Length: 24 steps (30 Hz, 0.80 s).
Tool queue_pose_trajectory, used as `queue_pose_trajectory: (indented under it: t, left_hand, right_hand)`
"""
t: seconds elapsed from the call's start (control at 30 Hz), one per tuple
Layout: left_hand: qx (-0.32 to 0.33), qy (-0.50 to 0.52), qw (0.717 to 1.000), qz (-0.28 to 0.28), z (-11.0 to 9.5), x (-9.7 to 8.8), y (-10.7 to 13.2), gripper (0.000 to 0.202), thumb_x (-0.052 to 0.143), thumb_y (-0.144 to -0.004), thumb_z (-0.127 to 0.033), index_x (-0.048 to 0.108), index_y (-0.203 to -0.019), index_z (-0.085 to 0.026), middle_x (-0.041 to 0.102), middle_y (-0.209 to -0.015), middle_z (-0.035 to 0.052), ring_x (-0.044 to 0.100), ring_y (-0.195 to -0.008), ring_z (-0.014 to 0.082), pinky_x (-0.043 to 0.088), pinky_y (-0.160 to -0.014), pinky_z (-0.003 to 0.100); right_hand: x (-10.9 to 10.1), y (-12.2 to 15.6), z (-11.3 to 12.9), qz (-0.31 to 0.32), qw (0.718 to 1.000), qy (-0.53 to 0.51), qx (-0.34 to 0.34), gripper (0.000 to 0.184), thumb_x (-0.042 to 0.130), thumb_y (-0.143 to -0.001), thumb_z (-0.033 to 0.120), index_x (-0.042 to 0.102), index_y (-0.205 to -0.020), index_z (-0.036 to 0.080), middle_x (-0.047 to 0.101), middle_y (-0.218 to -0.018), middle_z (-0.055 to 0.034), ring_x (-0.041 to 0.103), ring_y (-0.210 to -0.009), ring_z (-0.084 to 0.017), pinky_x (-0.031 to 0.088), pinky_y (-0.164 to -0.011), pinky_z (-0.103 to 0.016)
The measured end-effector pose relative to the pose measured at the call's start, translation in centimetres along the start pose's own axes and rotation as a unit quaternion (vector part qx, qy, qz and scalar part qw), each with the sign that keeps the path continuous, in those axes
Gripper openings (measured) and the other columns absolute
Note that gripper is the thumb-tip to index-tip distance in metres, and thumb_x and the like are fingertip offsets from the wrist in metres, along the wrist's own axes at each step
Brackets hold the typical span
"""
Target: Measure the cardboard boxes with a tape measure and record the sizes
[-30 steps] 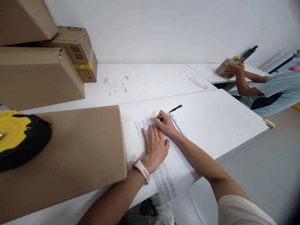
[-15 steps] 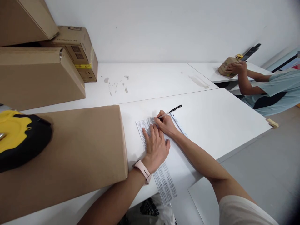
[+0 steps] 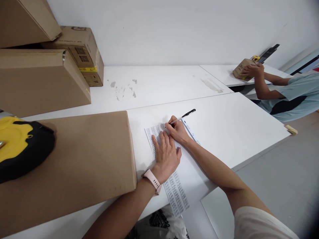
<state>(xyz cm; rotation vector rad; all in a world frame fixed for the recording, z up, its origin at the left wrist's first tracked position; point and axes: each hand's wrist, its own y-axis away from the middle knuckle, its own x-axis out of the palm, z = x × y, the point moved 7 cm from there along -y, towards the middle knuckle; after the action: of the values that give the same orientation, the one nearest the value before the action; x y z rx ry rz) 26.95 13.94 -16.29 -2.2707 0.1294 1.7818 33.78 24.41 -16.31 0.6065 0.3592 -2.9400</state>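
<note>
Head view: from afar I'm seeing the right hand (image 3: 177,130) pinching a pen (image 3: 188,113), its tip meeting the sheet (image 3: 175,192) near its far end. The left hand (image 3: 166,154) is pressing flat, fingers slightly spread. The sheet is lying on the table (image 3: 224,132), overhanging its near edge. Dense rows are filling visible columns; hands are hiding the middle, so I'm not managing to judge what's left.

The left hand (image 3: 166,156) and right hand (image 3: 178,130) are bare. Round the left wrist sits a pale pink strap (image 3: 152,178) with a row of small dark slots. The right sleeve (image 3: 259,224) is short, plain and off-white; between the arms shows whitish cloth (image 3: 171,217) with bold black print (image 3: 159,219).
</note>
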Motion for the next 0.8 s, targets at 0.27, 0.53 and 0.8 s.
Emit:
queue_pose_trajectory:
  t: [0.27, 0.53, 0.8]
  left_hand:
    - [0.001, -0.004, 1.000, 0.005, -0.06, -0.02, 0.02, 0.064, 0.035, -0.100, -0.040, 0.040, -0.148, 0.002, 0.040, -0.156, 0.0274, 0.028, -0.149, 0.0401, 0.015, -0.119, 0.070]
    - [0.003, -0.006, 1.000, 0.003, -0.11, -0.11, 0.03, 0.064, 0.037, -0.100, -0.039, 0.041, -0.148, 0.002, 0.041, -0.154, 0.0276, 0.029, -0.148, 0.0406, 0.016, -0.119, 0.070]
    - [0.002, -0.006, 1.000, 0.003, -0.10, -0.06, 0.01, 0.064, 0.037, -0.099, -0.040, 0.040, -0.149, 0.001, 0.041, -0.155, 0.0274, 0.029, -0.149, 0.0403, 0.015, -0.119, 0.070]
  right_hand:
    - [0.07, -0.02, 0.17, 0.004, 1.000, 0.010, 0.003, 0.017, 0.056, -0.084, 0.027, 0.046, -0.072, 0.023, 0.043, -0.062, 0.0056, 0.039, -0.057, -0.012, 0.033, -0.057, -0.030]
    - [0.12, 0.00, 0.47, 0.009, 1.000, 0.011, 0.005, 0.015, 0.056, -0.082, 0.026, 0.045, -0.072, 0.023, 0.042, -0.060, 0.0063, 0.039, -0.056, -0.012, 0.032, -0.056, -0.030]
    - [0.09, -0.06, 0.40, 0.008, 1.000, 0.009, 0.006, 0.014, 0.055, -0.080, 0.025, 0.046, -0.071, 0.023, 0.043, -0.061, 0.0056, 0.039, -0.058, -0.013, 0.032, -0.057, -0.030]
